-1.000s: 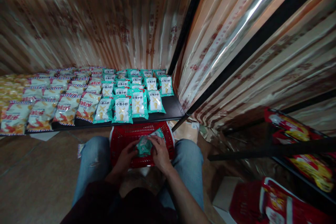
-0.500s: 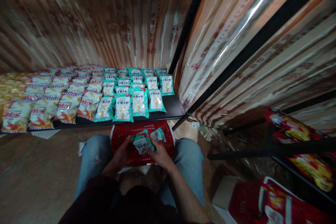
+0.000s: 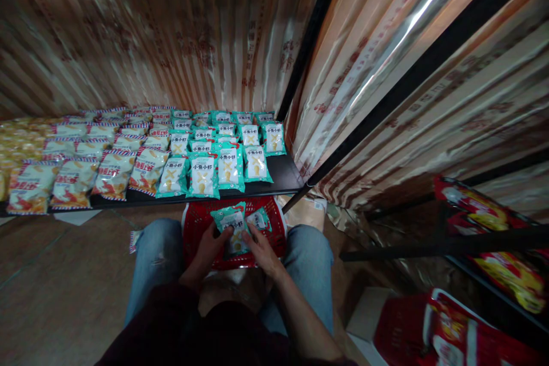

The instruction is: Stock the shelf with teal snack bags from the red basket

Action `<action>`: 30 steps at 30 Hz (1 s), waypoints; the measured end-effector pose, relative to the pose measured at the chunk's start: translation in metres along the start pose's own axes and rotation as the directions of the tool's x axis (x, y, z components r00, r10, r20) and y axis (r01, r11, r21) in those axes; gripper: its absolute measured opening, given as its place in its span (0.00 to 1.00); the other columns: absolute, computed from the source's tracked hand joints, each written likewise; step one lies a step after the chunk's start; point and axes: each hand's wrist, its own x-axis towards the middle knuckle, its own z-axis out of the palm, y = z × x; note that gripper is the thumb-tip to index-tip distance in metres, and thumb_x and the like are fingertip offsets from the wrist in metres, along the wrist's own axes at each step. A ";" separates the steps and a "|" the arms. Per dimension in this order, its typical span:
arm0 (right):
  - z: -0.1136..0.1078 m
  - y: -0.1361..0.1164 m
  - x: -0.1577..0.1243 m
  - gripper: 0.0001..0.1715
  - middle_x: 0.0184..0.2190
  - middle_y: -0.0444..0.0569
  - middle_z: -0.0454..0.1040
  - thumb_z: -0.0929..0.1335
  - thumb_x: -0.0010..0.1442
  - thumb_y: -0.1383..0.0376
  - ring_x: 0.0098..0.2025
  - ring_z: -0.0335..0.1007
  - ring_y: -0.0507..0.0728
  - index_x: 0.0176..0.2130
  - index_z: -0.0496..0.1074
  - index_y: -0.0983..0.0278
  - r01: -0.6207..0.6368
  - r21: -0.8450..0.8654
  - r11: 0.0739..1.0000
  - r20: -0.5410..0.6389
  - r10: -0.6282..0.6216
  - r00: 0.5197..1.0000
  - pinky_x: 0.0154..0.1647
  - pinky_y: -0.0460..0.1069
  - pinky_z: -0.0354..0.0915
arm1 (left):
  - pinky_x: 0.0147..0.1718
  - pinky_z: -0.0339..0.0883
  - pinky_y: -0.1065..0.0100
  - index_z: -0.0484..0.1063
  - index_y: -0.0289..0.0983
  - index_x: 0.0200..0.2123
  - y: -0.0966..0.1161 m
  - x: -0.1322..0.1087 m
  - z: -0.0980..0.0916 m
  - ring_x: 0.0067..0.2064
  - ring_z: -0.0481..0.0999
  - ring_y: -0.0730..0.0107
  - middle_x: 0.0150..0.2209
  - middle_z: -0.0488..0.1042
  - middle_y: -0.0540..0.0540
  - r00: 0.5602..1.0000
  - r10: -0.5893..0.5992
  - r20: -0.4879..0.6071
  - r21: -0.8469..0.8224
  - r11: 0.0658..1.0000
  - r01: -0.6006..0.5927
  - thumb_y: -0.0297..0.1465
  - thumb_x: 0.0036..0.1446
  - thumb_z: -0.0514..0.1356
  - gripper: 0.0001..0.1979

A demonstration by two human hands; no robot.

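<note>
Between my two hands is a teal and white snack bag (image 3: 235, 223), held upright with its printed front toward me. My left hand (image 3: 212, 249) grips its left side, thumb on the front. On the right edge, my right hand (image 3: 261, 249) is closed on the same bag. Below it a red plastic basket (image 3: 195, 209) stands between my knees. Another teal snack packet (image 3: 259, 219) lies inside the basket, just behind my right fingers. The basket's floor is largely hidden by my hands and the held bag.
A low black shelf (image 3: 283, 174) ahead carries rows of teal bags (image 3: 203, 174), with red-and-white bags (image 3: 114, 174) to their left. Black posts (image 3: 319, 168) rise at its right end. At right are red snack packs (image 3: 480, 206) and another red basket (image 3: 398, 320).
The bag in my hands has gone from crumpled and tilted to upright and spread out, its front now showing. My left hand has shifted slightly to the right.
</note>
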 end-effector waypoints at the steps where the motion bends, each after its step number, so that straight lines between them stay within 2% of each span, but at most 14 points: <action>1: 0.000 0.001 0.000 0.27 0.49 0.51 0.74 0.62 0.61 0.50 0.52 0.70 0.59 0.54 0.67 0.62 0.006 -0.020 1.000 -0.012 -0.006 1.000 0.53 0.54 0.65 | 0.47 0.66 0.58 0.72 0.32 0.44 0.002 0.000 0.002 0.47 0.75 0.52 0.43 0.78 0.39 1.000 -0.002 -0.002 -0.001 1.000 0.002 0.46 0.40 0.68 0.30; 4: 0.001 0.005 0.001 0.29 0.44 0.50 0.76 0.62 0.61 0.47 0.47 0.72 0.59 0.51 0.69 0.63 0.010 -0.120 0.993 -0.087 -0.021 0.996 0.48 0.53 0.68 | 0.46 0.68 0.59 0.72 0.33 0.44 0.007 -0.002 0.007 0.46 0.75 0.52 0.43 0.78 0.39 1.000 -0.013 0.010 -0.026 1.000 0.013 0.48 0.41 0.67 0.31; 10: -0.001 0.006 0.002 0.27 0.34 0.47 0.76 0.61 0.60 0.46 0.38 0.72 0.57 0.41 0.72 0.65 0.017 -0.217 0.976 -0.216 -0.065 0.974 0.39 0.49 0.68 | 0.44 0.69 0.61 0.72 0.34 0.43 0.014 -0.004 0.021 0.46 0.76 0.54 0.44 0.78 0.40 0.999 -0.036 0.018 -0.085 0.996 0.037 0.52 0.42 0.64 0.32; 14: -0.003 0.001 0.000 0.28 0.35 0.48 0.76 0.60 0.60 0.45 0.40 0.71 0.57 0.42 0.72 0.64 0.023 -0.226 0.974 -0.259 -0.083 0.962 0.41 0.49 0.68 | 0.42 0.69 0.61 0.72 0.35 0.40 0.018 -0.002 0.030 0.42 0.77 0.56 0.40 0.79 0.43 0.999 -0.039 0.009 -0.104 0.994 0.040 0.54 0.43 0.61 0.31; 22: -0.008 0.000 -0.007 0.31 0.39 0.51 0.78 0.62 0.58 0.44 0.45 0.72 0.63 0.46 0.74 0.64 0.004 -0.107 0.994 -0.382 -0.045 0.923 0.45 0.54 0.69 | 0.34 0.70 0.63 0.71 0.36 0.35 0.021 0.002 0.044 0.34 0.76 0.61 0.33 0.78 0.45 1.000 -0.013 -0.008 -0.045 0.999 0.013 0.57 0.45 0.57 0.29; 24: -0.009 0.001 -0.009 0.31 0.42 0.52 0.78 0.63 0.58 0.45 0.46 0.72 0.63 0.47 0.73 0.65 -0.005 -0.112 0.994 -0.411 -0.041 0.910 0.46 0.54 0.69 | 0.34 0.69 0.63 0.71 0.36 0.32 0.019 0.005 0.047 0.34 0.75 0.61 0.31 0.77 0.45 0.999 0.005 -0.038 -0.007 1.000 -0.006 0.56 0.46 0.57 0.27; 28: -0.009 0.001 -0.010 0.31 0.45 0.53 0.77 0.63 0.58 0.46 0.47 0.72 0.63 0.49 0.72 0.66 -0.050 -0.216 0.975 -0.490 -0.065 0.869 0.51 0.55 0.66 | 0.42 0.65 0.62 0.69 0.38 0.35 0.011 0.014 0.046 0.40 0.74 0.59 0.35 0.76 0.44 0.978 0.069 -0.197 0.078 0.995 -0.055 0.48 0.43 0.63 0.22; 30: -0.010 0.001 -0.010 0.30 0.45 0.53 0.77 0.62 0.59 0.47 0.47 0.72 0.62 0.50 0.71 0.65 -0.070 -0.296 0.953 -0.484 -0.087 0.871 0.51 0.55 0.66 | 0.45 0.64 0.61 0.68 0.38 0.35 0.008 0.017 0.044 0.41 0.73 0.59 0.35 0.75 0.44 0.969 0.092 -0.231 0.100 0.992 -0.070 0.45 0.41 0.65 0.21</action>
